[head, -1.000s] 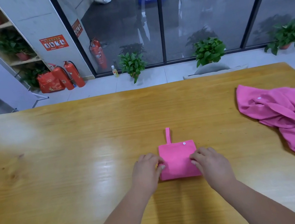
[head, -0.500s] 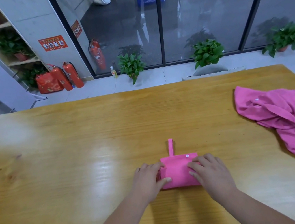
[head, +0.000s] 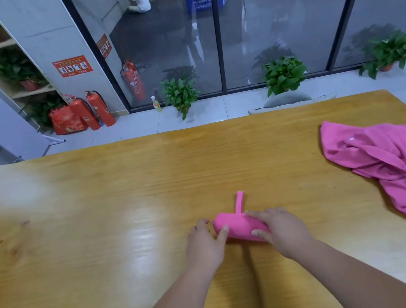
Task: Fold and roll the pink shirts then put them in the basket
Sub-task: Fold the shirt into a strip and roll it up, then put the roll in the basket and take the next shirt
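On the surface (head: 101, 220), the right hand (head: 283, 231) gripped the rolled pink shirt (head: 237, 226) at its right end; the left hand (head: 204, 245), fingers relaxed, touched its left end with the thumb. A loose pink shirt (head: 394, 166) lay well right of the roll.

Glossy varnished wood table (head: 123, 191) with visible grain and pale glare patches, soft matt pink cloth rolled shirt (head: 238, 226), loose pink shirt (head: 393, 161) of the same matt cloth, creased, near the table's right edge
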Available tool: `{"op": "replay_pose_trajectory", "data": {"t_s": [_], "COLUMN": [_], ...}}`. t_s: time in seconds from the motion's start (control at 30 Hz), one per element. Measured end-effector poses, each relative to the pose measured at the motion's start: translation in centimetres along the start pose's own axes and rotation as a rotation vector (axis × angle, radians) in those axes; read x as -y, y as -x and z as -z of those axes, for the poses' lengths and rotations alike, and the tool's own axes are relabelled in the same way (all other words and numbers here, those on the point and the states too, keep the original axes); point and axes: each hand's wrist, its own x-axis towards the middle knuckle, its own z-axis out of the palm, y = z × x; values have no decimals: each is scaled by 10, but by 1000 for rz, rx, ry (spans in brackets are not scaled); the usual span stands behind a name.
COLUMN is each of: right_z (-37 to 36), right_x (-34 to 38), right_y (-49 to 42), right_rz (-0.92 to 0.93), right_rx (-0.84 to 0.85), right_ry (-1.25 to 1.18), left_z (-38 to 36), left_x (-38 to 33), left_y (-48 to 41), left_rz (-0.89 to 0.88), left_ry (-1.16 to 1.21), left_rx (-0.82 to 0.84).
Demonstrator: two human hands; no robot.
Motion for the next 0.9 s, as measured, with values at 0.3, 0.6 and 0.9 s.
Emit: {"op": "replay_pose_trajectory", "data": {"t_s": [0.3,0.6,0.9], "right_z": [-10,-35,-39], "right_x": [20,33,-12], "right_y": [2,38,49], "right_rz": [-91,-66,-68], "right_rx": [-22,94,42], "right_ry": [-2,-362,-106], "left_z": [-11,3,21], "left_x": [-26,-21,-21], "left_y": [14,3,0], "left_rz": [90,43,-153], "left_ry": [295,258,-133], "left_rx": [165,305,472]}}
